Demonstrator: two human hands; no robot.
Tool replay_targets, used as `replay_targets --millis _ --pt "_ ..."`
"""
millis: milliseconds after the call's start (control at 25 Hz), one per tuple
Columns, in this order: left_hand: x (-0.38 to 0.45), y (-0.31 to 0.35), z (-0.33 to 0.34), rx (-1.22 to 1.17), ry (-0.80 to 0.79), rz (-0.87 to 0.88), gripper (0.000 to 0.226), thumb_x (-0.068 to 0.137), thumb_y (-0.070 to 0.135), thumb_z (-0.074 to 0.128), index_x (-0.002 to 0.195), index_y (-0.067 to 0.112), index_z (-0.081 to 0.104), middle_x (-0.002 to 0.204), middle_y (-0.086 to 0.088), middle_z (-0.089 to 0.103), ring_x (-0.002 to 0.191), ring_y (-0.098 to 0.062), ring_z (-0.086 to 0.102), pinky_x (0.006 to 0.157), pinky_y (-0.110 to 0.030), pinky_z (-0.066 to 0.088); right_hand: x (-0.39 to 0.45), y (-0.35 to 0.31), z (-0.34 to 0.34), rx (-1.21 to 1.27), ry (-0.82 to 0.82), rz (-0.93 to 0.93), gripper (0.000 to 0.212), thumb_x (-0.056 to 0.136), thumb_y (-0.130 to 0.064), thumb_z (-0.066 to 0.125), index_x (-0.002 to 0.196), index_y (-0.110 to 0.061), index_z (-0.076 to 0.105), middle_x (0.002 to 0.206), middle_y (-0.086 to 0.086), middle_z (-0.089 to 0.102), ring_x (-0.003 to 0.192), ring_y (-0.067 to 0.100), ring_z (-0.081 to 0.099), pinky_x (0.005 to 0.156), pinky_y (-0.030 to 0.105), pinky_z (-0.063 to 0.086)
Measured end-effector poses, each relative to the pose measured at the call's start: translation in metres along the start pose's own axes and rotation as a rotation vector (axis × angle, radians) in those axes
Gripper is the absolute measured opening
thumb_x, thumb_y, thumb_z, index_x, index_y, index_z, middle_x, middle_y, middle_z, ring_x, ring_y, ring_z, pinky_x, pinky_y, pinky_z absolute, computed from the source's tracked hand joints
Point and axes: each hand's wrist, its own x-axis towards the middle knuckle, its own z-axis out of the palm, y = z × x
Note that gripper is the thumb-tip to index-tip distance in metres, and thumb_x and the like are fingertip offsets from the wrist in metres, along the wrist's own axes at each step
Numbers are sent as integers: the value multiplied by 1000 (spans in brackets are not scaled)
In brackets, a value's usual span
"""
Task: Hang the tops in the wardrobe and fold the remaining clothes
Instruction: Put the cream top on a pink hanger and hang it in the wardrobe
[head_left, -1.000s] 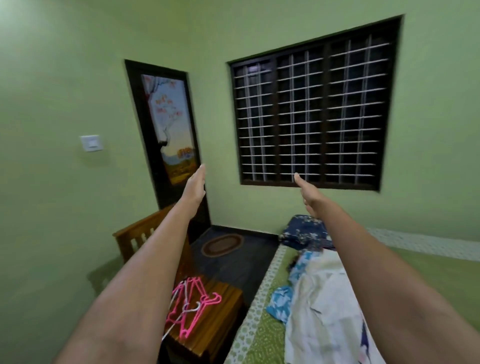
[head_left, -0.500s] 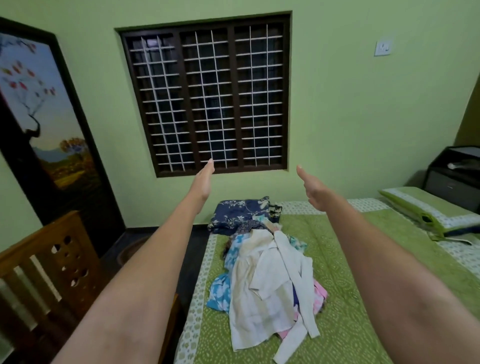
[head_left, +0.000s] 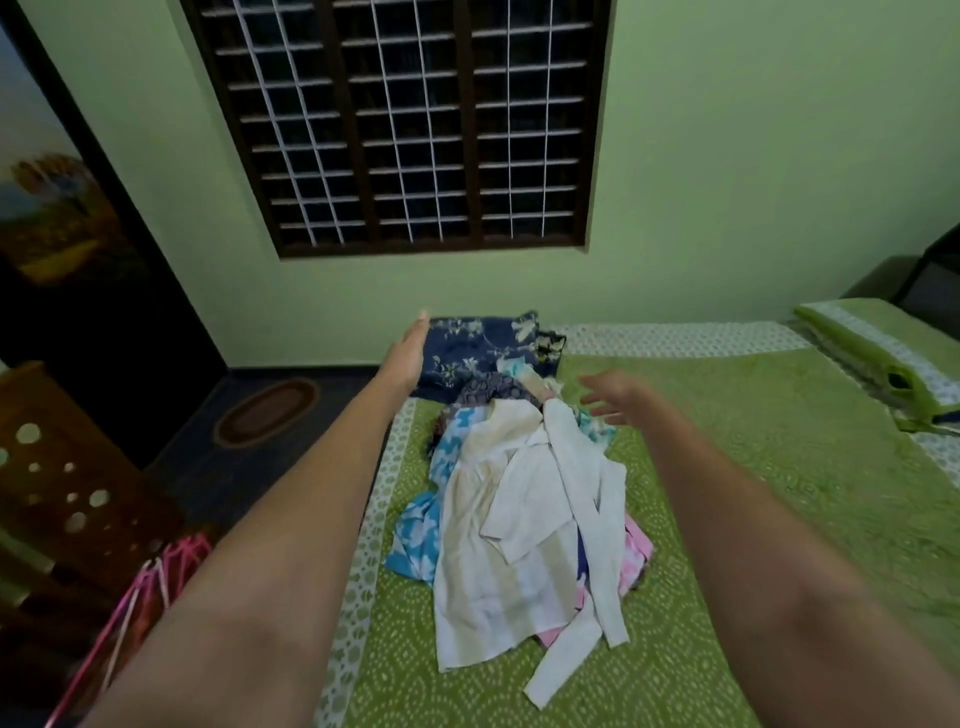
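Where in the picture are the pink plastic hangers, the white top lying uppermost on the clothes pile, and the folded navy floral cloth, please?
pink plastic hangers (head_left: 156, 582): head view, on the upper hooked ends.
white top (head_left: 530, 499): head view, on its middle panel.
navy floral cloth (head_left: 467, 348): head view, on its printed upper face.

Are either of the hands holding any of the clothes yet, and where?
No. The left hand and right hand are both open above the clothes pile, holding nothing.
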Motion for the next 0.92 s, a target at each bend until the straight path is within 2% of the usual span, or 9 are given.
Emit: replay_targets --millis 80,160,280,400,520,600,680,800,920 --pt "27 -32 17 15 20 -89 70 94 64 26 151 22 23 157 -1 23 143 -22 25 116 -45 23 38 19 12 -20 -38 53 41 100 -36 44 129 -7 48 135 12 54 96 22 54 80 31 41" --pt "49 -70 33 70 5 -195 69 96 60 31 149 16 29 150 -4 34 137 -24 35 113 -43 29 71 45 27 -66 -67 125 44 100 -36 46 130 -3 48 130 13 56 96 22 53 81 32 38" --pt "79 -127 53 257 -64 -283 52 99 34 47 143 6 39 134 -11 48 122 -25 48 92 -30 40 113 82 54 -113 -133 236 44 99 -34 48 127 0 49 122 13 56 97 24 52 82 34 39" --pt "118 -179 69 381 -97 -314 44 98 20 50 139 4 44 142 -14 46 126 -29 47 97 -30 40 156 106 80 -157 -146 282 34 98 -30 52 113 0 53 109 15 53 93 23 51 77 32 38" --pt "152 -231 90 428 -143 -341 45 96 17 54 138 2 44 140 -16 47 126 -31 48 97 -30 40 203 121 112 -207 -128 221 41 94 -27 58 125 -1 52 128 20 56 95 22 52 69 25 40" --pt "175 -267 105 432 -161 -357 43 94 14 56 134 0 48 134 -17 51 124 -32 49 93 -26 40 234 126 134 -295 -133 151 46 93 -26 59 133 -5 47 135 16 52 113 26 53 83 27 42" --pt "201 -298 113 501 -207 -351 51 93 16 57 140 2 41 142 -17 43 129 -30 43 101 -28 35 261 130 154 -364 -150 92 48 95 -23 57 137 -5 43 139 16 47 127 28 45 98 28 34" --pt "256 -324 122 685 -293 -282 67 94 13 55 150 10 19 156 -12 18 141 -28 26 112 -33 24 295 142 174 -375 -130 26 47 95 -20 56 138 -7 41 140 16 44 126 28 44 100 30 35" --pt "309 -325 135 870 -333 -171 76 93 2 51 153 16 6 160 -3 4 144 -30 17 115 -39 23 311 160 186 -343 -86 -2 46 96 -16 52 140 -9 39 142 14 41 127 28 44 101 33 36"
